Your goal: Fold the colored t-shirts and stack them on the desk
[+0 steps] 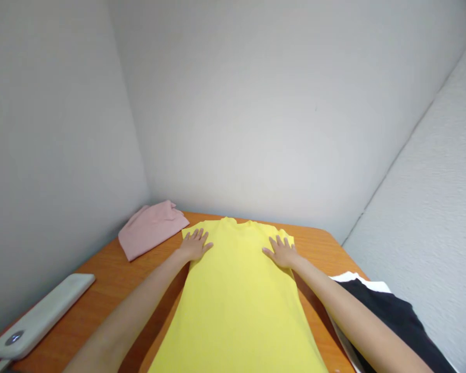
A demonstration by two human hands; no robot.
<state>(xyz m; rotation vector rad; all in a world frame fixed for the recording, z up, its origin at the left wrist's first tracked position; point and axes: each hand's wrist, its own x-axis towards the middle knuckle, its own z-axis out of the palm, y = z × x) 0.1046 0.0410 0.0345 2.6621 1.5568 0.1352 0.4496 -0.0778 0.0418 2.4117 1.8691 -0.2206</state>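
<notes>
Smooth, matt cloth was seen in the yellow garment [238,290], and matt fabric also in the pink cloth [153,230] at its 10 o'clock and the black cloth [392,310] at its 3 o'clock. The table [314,242] beneath was faced with smooth, faintly glossy wood grain, and the pale device [48,311] at 9 o'clock was cased in smooth-looking plastic. The back wall [241,114] at 12 o'clock was finished matt, the side wall [442,171] at 2 o'clock rougher.

The garment [238,295] is plain yellow, the cloth [153,230] pink, the tabletop [118,277] orange-brown, the clothes [386,304] black and white
</notes>
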